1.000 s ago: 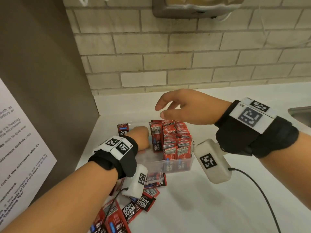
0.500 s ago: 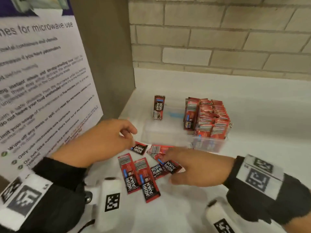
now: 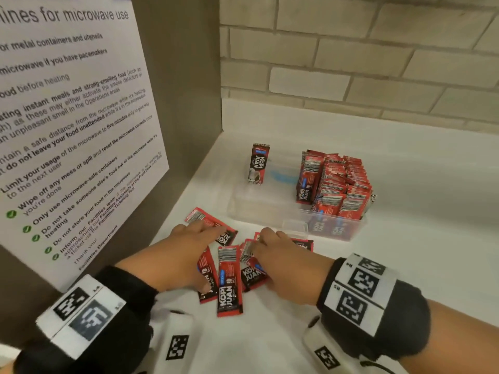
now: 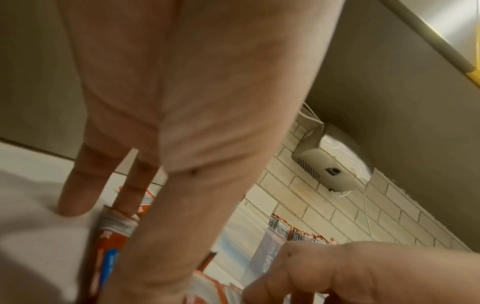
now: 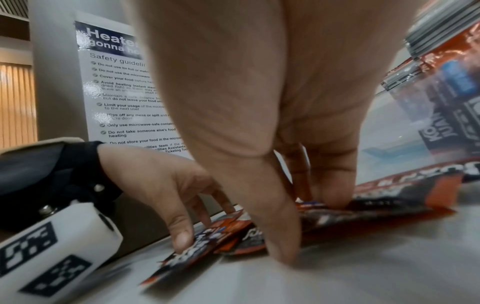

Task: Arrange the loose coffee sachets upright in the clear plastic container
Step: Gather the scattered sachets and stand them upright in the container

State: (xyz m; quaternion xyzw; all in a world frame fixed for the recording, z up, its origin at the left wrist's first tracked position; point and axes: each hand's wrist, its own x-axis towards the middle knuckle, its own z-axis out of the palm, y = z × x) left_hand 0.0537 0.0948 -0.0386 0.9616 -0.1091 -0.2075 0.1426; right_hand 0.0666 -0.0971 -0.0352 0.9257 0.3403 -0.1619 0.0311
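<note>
Several red and black coffee sachets lie flat on the white counter, in front of the clear plastic container. A packed block of upright sachets fills the container's right side. One single sachet stands at its far left corner. My left hand lies spread over the left sachets, fingers straight and touching down. My right hand covers the right sachets; its fingertips press on one and the thumb touches the counter beside them.
A brown side panel with a microwave-use notice stands close on the left. A brick wall runs behind the counter. A white wall-mounted unit with a cable hangs above.
Both hands came down from the container to the loose sachets. In the last half second the left hand moved onto the left sachets and the right hand slid further over the pile.
</note>
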